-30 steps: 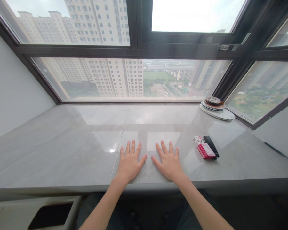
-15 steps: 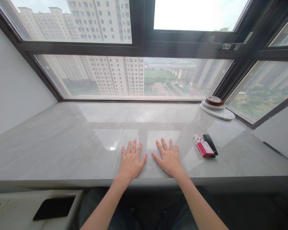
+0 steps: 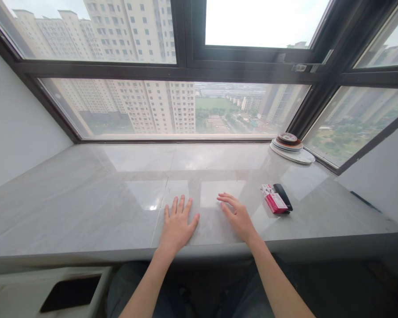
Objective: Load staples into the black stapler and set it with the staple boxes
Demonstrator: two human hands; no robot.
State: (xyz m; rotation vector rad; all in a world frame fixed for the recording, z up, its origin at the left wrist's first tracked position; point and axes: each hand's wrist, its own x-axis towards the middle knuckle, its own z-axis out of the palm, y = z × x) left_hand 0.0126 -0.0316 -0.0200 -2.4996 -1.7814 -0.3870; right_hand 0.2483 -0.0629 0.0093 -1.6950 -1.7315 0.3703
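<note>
My left hand [image 3: 177, 226] lies flat on the grey marble sill [image 3: 96, 207], its fingers spread and nothing held. To its right, my right hand [image 3: 238, 217] is turned partly on its side, fingers apart and bent a little, and it holds nothing. Nearest to the right hand is a red and white box [image 3: 275, 203], further right on the sill. A black stapler-like object [image 3: 283, 197] lies against the right side of the box.
A stack of plates [image 3: 290, 146] stands in the back right corner by the window frame [image 3: 182, 73]. At the lower left, below the sill's front edge, is a white surface [image 3: 16, 282] with a dark rectangular recess or object.
My right hand has turned from lying flat with spread fingers to a tilted pose with its fingers closer together. My left hand stays flat. The view has shifted slightly.
</note>
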